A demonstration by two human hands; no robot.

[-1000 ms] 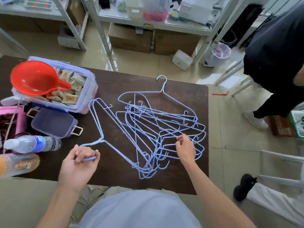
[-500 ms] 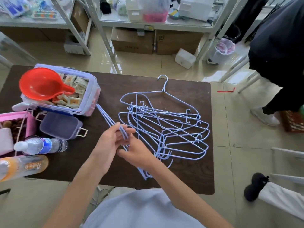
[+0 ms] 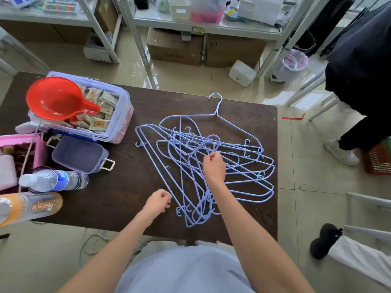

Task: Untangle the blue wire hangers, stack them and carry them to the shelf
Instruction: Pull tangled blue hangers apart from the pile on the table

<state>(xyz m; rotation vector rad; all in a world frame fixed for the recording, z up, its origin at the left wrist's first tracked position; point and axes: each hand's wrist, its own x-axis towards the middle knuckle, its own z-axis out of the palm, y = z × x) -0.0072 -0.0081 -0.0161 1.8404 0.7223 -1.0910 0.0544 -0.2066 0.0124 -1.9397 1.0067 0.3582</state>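
A dark brown wooden desk (image 3: 131,187) stands on a glossy beige tiled floor (image 3: 296,199). The blue wire hangers (image 3: 243,166) lie in a tangled heap on the right half of the desk, one hook pointing toward the far edge. The right hand (image 3: 213,168) is over the middle of the heap, fingers curled and pinching a hanger hook. The left hand (image 3: 157,203) hovers just left of the heap's near end, loosely clenched with nothing in it. On the left of the desk sit a clear lilac box (image 3: 118,123) of sachets with a red scoop (image 3: 57,100) on top, a small purple container (image 3: 79,154), a water bottle (image 3: 53,180) and an orange bottle (image 3: 29,208). Beyond the desk, white metal shelves (image 3: 211,26) hold bins, with cardboard boxes (image 3: 175,47) beneath.
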